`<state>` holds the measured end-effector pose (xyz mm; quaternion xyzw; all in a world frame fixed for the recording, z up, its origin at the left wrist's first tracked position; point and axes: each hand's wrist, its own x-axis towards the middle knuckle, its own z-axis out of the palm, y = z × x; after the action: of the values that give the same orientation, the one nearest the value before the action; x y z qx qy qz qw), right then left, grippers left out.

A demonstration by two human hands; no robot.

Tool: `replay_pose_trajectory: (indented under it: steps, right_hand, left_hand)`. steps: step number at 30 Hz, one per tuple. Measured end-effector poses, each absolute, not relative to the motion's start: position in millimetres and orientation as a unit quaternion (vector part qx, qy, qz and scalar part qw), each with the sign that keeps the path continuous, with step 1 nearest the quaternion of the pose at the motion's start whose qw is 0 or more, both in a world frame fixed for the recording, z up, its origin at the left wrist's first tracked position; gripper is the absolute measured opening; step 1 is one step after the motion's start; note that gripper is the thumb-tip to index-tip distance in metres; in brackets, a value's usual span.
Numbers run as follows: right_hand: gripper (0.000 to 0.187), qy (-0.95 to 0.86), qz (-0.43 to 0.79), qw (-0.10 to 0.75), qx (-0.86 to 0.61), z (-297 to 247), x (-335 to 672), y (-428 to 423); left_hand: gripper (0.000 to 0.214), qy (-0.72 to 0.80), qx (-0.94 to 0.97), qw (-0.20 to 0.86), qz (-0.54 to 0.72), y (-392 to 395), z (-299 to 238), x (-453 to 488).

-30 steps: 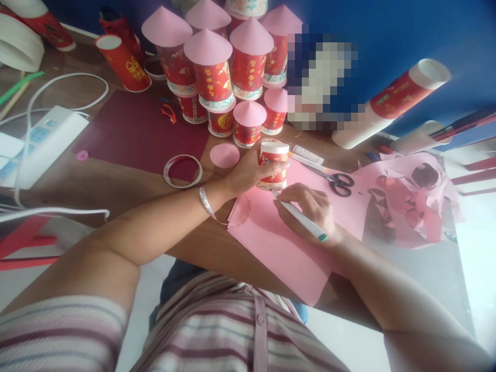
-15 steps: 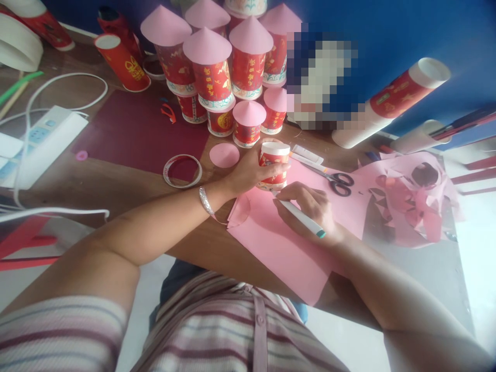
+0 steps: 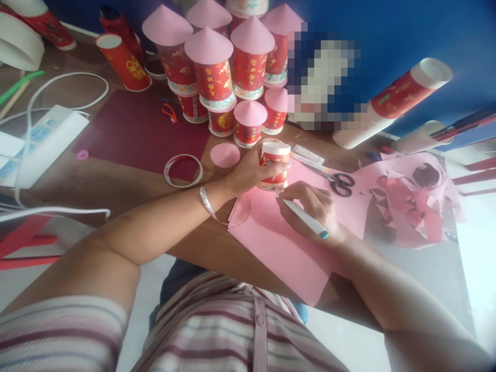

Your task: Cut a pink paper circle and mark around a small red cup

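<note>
My left hand [image 3: 248, 169] is wrapped round a red and white paper cup [image 3: 276, 161], which stands on pink paper [image 3: 271, 232]. A white marker pen [image 3: 306, 217] with a green end is pinched in my right hand [image 3: 315, 206]. Its tip points at the lower rim of the cup; whether it touches the paper I cannot tell. Near my left wrist, folded pink paper pieces [image 3: 239, 212] lie at the sheet's left edge. Just beyond my left hand is a pink paper disc [image 3: 225, 155].
Red cups with pink cone tops [image 3: 209, 77] stand stacked at the back. Scissors [image 3: 341, 184] and pink scraps [image 3: 422, 201] lie to the right. A tape roll [image 3: 183, 170] rests on the left, near a power strip [image 3: 46, 139]. Card tubes [image 3: 403, 98] lean at the back right.
My right hand and the marker pen have shifted slightly to the right along the cup's base. My left hand and the cup have stayed in place.
</note>
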<state>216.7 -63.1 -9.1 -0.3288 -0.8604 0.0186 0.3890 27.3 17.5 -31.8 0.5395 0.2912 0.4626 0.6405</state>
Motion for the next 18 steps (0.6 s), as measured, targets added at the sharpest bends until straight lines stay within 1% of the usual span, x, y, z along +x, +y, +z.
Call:
replay_pose_trajectory:
  steps: [6,18]
  right_hand:
    - [0.018,-0.856,0.005,0.4,-0.327,-10.6,217.1,-61.3]
    - [0.017,-0.858,0.001,0.395,-0.329,-9.1,219.5,-59.7]
  left_hand:
    - [0.049,0.302,0.546,0.635,0.454,17.2,-31.5,27.7]
    - [0.054,0.316,0.558,0.619,0.452,18.5,-35.5,26.6]
